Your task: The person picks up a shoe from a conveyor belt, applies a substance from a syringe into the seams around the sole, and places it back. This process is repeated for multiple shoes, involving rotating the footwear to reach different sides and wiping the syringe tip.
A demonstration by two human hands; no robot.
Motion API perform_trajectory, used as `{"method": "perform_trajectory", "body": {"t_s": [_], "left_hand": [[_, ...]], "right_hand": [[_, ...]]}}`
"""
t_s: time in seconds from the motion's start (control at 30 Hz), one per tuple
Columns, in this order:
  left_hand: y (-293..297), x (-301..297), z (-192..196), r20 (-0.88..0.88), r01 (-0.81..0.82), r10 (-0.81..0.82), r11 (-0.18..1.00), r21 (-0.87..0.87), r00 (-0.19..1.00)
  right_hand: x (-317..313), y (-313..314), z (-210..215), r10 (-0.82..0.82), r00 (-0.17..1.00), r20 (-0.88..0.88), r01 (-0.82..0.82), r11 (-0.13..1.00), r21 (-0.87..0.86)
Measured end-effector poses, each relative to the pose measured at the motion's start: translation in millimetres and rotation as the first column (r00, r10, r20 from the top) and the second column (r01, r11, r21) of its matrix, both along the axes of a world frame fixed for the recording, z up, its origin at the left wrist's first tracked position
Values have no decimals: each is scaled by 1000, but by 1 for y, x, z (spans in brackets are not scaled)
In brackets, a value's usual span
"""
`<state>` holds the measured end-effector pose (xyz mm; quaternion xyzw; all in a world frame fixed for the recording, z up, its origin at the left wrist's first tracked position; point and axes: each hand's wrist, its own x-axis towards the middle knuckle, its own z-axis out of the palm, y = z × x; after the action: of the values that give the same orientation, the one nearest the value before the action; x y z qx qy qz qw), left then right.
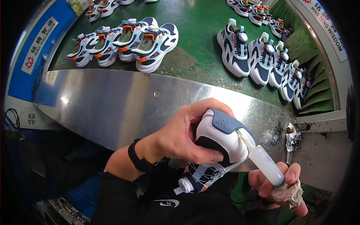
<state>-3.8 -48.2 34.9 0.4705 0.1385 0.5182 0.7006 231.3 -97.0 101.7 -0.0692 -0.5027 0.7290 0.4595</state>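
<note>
While the left fingers [204, 153] clamp a white, navy and grey shoe [225, 140], thumb pressed on its dark mesh, the right fingers [292, 173] grip the rear end of a translucent white tube [267, 165]. Between the two sets of fingers, the tube's narrow nozzle [244, 140] meets the edge of the shoe's sole. A crumpled beige wad [288, 193] sits against the right fingers, just below the tube. Below the left thumb, the shoe's white dial [185, 183] points toward the person. Beyond the left fingers lies the metal desk [112, 101]; farther off, matching shoes stand in rows on a green surface [195, 30], some to their left, others to their right.
</note>
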Motion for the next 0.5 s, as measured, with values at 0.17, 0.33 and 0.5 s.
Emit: {"method": "perform_trajectory", "body": {"t_s": [0.17, 0.33, 0.5], "left_hand": [[-1, 0, 0, 7, -21, 22, 998, -63, 1000], [4, -4, 0, -60, -83, 77, 992, -96, 995], [6, -6, 3, -127, -157, 130, 959, -235, 983]], "right_hand": [[0, -1, -3, -25, 1000, -3, 26, 999, 35], [3, -3, -10, -58, 998, -3, 58, 996, 66], [8, -10, -14, -183, 979, 86, 187, 982, -33]]}}
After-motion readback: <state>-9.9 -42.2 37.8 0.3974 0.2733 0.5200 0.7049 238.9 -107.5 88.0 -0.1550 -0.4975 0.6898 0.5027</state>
